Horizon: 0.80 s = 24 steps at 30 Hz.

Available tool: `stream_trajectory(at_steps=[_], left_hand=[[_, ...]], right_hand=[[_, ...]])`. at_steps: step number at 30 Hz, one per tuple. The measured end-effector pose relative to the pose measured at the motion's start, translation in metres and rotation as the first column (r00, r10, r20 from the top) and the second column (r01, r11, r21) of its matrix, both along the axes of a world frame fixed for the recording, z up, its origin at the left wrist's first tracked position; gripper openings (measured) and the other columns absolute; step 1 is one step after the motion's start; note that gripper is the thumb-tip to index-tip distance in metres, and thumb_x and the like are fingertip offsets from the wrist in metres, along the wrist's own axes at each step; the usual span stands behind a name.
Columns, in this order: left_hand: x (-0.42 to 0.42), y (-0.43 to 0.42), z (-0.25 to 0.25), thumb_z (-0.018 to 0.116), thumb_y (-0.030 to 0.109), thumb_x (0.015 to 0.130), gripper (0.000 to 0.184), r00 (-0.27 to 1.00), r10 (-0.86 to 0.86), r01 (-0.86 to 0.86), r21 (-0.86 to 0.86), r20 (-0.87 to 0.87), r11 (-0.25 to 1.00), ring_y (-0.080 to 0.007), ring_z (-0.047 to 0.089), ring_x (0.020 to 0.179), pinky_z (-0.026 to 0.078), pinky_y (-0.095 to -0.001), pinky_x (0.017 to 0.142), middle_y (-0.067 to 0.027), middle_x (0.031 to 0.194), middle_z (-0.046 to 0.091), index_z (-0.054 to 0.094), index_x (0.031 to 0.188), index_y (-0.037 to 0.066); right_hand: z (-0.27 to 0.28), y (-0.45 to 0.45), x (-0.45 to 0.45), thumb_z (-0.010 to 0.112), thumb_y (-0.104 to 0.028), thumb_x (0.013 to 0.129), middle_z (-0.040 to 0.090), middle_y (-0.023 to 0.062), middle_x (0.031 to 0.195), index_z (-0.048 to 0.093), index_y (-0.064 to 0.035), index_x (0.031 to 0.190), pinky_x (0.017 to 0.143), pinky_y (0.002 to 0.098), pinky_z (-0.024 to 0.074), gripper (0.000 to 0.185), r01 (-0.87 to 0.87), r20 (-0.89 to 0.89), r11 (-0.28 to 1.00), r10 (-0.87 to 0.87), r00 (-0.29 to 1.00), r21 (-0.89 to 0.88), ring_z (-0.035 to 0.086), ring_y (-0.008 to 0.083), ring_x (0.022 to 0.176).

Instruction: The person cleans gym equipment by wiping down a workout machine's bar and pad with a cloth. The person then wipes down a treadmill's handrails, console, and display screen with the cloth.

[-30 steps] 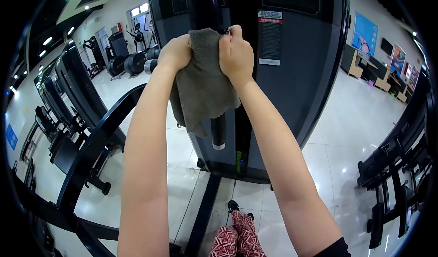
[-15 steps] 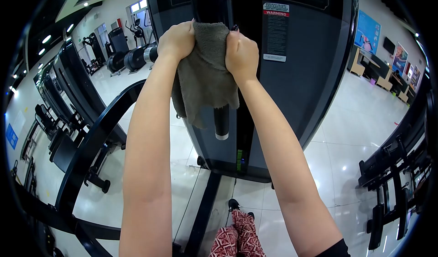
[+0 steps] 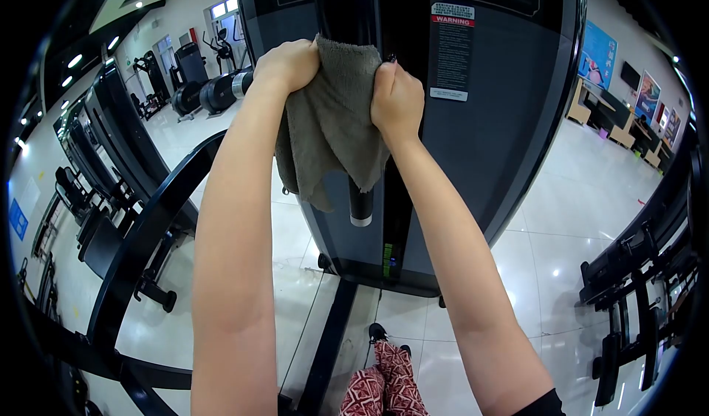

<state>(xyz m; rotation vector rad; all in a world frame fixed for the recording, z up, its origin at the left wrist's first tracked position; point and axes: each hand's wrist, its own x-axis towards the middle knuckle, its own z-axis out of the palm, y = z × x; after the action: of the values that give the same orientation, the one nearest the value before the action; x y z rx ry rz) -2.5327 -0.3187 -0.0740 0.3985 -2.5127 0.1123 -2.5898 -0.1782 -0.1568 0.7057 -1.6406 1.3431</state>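
Observation:
A grey-brown cloth hangs stretched between my two hands in front of a dark gym machine. My left hand is closed on its upper left corner. At the upper right edge, my right hand grips the fabric in a fist. The lower part of the cloth droops in folds. Below it shows the end of a black handle with a silver tip; the cloth covers the rest of that handle. Whether the cloth presses on the machine behind it I cannot tell.
A warning label is on the machine's panel. A curved black frame bar rises at left, and a black floor beam runs toward my feet. More gym equipment stands at right. Dumbbell-like weights are at far left.
Both hands have shifted slightly lower, the right one also a little rightward. The cloth's lower right part has changed from a broad flap to a pointed fold.

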Motion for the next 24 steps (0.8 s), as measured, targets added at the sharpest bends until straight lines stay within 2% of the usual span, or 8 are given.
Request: stream_trajectory(at_steps=[4,8,10,11,14,20,22,24], left_hand=[[0.003,-0.009,-0.005,0.027,0.031,0.087,0.044,0.997,-0.076,0.074,0.101,0.021,0.992,-0.0329,0.05,0.108,0.04,-0.0413,0.09,-0.0126,0.114,0.056,0.059,0.107,0.009],[0.031,0.01,-0.006,0.03,0.03,0.086,0.04,0.995,-0.031,0.03,0.013,0.097,0.999,-0.0329,0.051,0.107,0.04,-0.0432,0.089,-0.0126,0.114,0.056,0.059,0.106,0.009],[0.045,0.019,-0.009,0.031,0.028,0.086,0.037,1.0,-0.011,0.013,-0.059,0.026,0.998,-0.0308,0.051,0.106,0.039,-0.0439,0.088,-0.0115,0.11,0.058,0.059,0.102,0.009],[0.042,0.012,-0.02,0.031,0.025,0.087,0.034,0.979,-0.093,0.072,-0.122,-0.179,0.99,-0.028,0.052,0.102,0.039,-0.0443,0.086,-0.0102,0.103,0.06,0.059,0.098,0.011],[0.054,0.012,-0.025,0.033,0.024,0.087,0.03,0.978,-0.09,0.034,-0.288,-0.186,0.957,-0.0262,0.052,0.098,0.039,-0.0436,0.083,-0.0083,0.095,0.06,0.06,0.094,0.013],[0.068,0.026,-0.034,0.038,0.025,0.087,0.026,0.975,-0.028,-0.032,-0.262,-0.221,0.964,-0.0249,0.052,0.093,0.038,-0.0426,0.081,-0.004,0.089,0.061,0.06,0.09,0.013],[0.065,0.028,-0.039,0.047,0.024,0.084,0.019,0.857,-0.143,-0.071,-0.388,-0.496,0.919,-0.0224,0.051,0.082,0.037,-0.0388,0.074,-0.0027,0.077,0.058,0.06,0.08,0.01],[0.067,0.036,-0.045,0.051,0.021,0.081,0.016,0.775,-0.129,-0.168,-0.399,-0.618,0.901,-0.0214,0.05,0.077,0.036,-0.0361,0.069,-0.0028,0.072,0.056,0.059,0.072,0.01]], right_hand=[[-0.006,0.001,0.007,0.035,-0.026,0.085,0.058,0.0204,0.067,0.056,-0.0021,0.068,0.06,0.0472,0.0432,0.036,-0.047,-0.031,0.999,0.047,0.998,-0.015,0.055,0.0398,0.064],[-0.011,0.005,0.024,0.034,-0.026,0.085,0.058,0.0203,0.068,0.055,-0.0023,0.068,0.06,0.0473,0.0434,0.036,-0.026,-0.017,1.0,0.026,1.0,-0.008,0.055,0.0399,0.064],[-0.012,0.009,0.038,0.034,-0.026,0.086,0.059,0.0201,0.069,0.055,-0.0025,0.068,0.06,0.0472,0.0439,0.036,-0.012,0.086,1.0,0.01,0.996,0.021,0.055,0.0398,0.064],[-0.013,0.011,0.044,0.033,-0.026,0.086,0.06,0.0194,0.07,0.056,-0.0029,0.07,0.061,0.0463,0.0453,0.037,0.01,0.1,0.999,-0.015,0.995,0.052,0.057,0.0396,0.065],[-0.012,0.018,0.062,0.031,-0.027,0.087,0.061,0.0185,0.07,0.059,-0.0031,0.073,0.062,0.0452,0.0467,0.04,0.072,0.179,0.983,-0.102,0.979,0.166,0.058,0.0387,0.065],[-0.007,0.03,0.077,0.03,-0.028,0.088,0.062,0.0178,0.069,0.062,-0.0034,0.074,0.062,0.0447,0.0482,0.043,0.206,0.185,0.916,-0.281,0.942,0.344,0.06,0.0374,0.064],[-0.005,0.03,0.081,0.031,-0.028,0.088,0.062,0.0174,0.066,0.062,-0.0037,0.071,0.06,0.0444,0.0486,0.043,0.233,0.17,0.913,-0.302,0.938,0.336,0.061,0.0365,0.062],[-0.005,0.031,0.083,0.03,-0.028,0.088,0.062,0.0167,0.064,0.062,-0.0039,0.07,0.058,0.0436,0.0488,0.044,0.248,0.202,0.907,-0.329,0.923,0.341,0.061,0.0349,0.061]])
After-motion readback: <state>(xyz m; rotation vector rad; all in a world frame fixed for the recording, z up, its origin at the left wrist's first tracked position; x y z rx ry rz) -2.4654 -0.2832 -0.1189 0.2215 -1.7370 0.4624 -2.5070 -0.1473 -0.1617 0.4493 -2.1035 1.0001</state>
